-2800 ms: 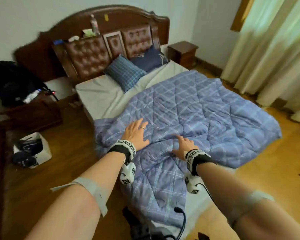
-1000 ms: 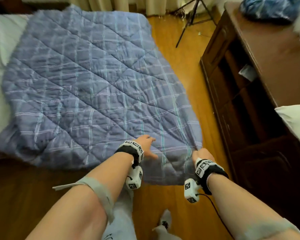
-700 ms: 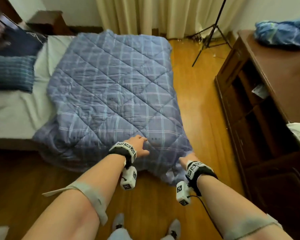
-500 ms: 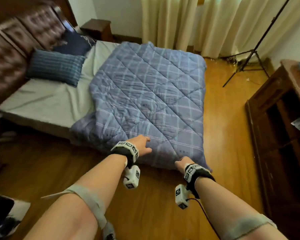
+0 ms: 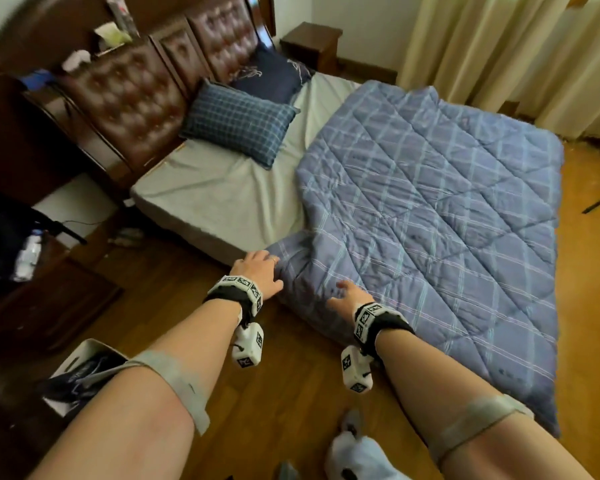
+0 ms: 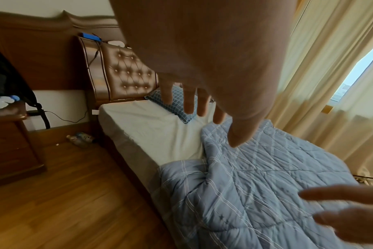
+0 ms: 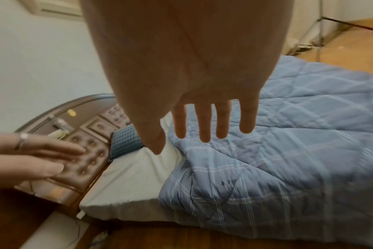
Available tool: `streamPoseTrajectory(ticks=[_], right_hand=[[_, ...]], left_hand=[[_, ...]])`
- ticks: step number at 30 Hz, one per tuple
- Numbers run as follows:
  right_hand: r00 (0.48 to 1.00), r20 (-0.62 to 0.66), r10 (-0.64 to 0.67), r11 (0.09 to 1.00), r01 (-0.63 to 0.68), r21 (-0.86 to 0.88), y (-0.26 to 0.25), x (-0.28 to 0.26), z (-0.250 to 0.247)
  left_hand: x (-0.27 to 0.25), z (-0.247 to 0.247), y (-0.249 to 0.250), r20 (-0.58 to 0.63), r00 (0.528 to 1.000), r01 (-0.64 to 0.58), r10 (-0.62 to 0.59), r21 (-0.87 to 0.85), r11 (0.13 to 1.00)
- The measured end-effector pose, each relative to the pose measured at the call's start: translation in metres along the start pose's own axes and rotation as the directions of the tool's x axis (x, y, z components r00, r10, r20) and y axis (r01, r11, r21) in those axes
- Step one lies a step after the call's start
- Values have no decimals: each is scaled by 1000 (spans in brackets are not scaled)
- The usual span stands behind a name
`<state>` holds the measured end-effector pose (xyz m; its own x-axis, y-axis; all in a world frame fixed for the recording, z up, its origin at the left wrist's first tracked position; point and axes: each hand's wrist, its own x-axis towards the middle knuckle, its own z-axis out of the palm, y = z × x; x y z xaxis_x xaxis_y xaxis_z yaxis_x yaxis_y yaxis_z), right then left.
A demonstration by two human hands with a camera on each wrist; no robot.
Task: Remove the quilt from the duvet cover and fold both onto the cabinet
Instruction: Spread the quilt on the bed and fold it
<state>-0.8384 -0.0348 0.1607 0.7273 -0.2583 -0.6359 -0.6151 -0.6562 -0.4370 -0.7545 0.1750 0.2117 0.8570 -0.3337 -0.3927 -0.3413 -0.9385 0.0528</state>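
Note:
The blue plaid quilt (image 5: pixel 430 209) lies spread flat over the foot half of the bed, and its near edge hangs over the bed's side. My left hand (image 5: pixel 257 268) is at the quilt's bunched near-left corner, fingers straight, with nothing in it. My right hand (image 5: pixel 347 296) hovers just right of it over the hanging edge, fingers also straight. The left wrist view shows the left hand (image 6: pixel 194 101) spread above the quilt (image 6: pixel 256 185). In the right wrist view the right hand (image 7: pixel 211 124) is spread over the quilt (image 7: pixel 287 151). Neither the duvet cover nor the cabinet is in view.
A bare white sheet (image 5: pixel 222 199) covers the head half of the bed, with a checked pillow (image 5: pixel 239 123) and a dark pillow (image 5: pixel 274 76) against the tufted headboard (image 5: pixel 125 98). On the wooden floor to my left stand a shoe box (image 5: pixel 80 372) and a low wooden stand (image 5: pixel 32 299). Curtains (image 5: pixel 499 46) hang beyond the bed.
I have turned left and gone along the bed's side from the quilt's foot-end corner to its corner nearer the pillows. My right hand has left the hem. The cabinet has gone out of view.

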Motion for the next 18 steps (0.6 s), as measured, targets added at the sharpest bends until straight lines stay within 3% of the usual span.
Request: streamPoseTrajectory(ticks=[3, 8, 18], right_hand=[[999, 17, -40, 988, 42, -149, -35, 61, 2], [998, 42, -49, 982, 56, -179, -71, 193, 27], [980, 147, 137, 983, -116, -140, -98, 377, 64]], left_hand=[[52, 6, -25, -16, 1000, 4, -4, 37, 999], [160, 23, -70, 109, 990, 85, -88, 36, 996], [379, 114, -107, 331, 940, 136, -83, -138, 981]])
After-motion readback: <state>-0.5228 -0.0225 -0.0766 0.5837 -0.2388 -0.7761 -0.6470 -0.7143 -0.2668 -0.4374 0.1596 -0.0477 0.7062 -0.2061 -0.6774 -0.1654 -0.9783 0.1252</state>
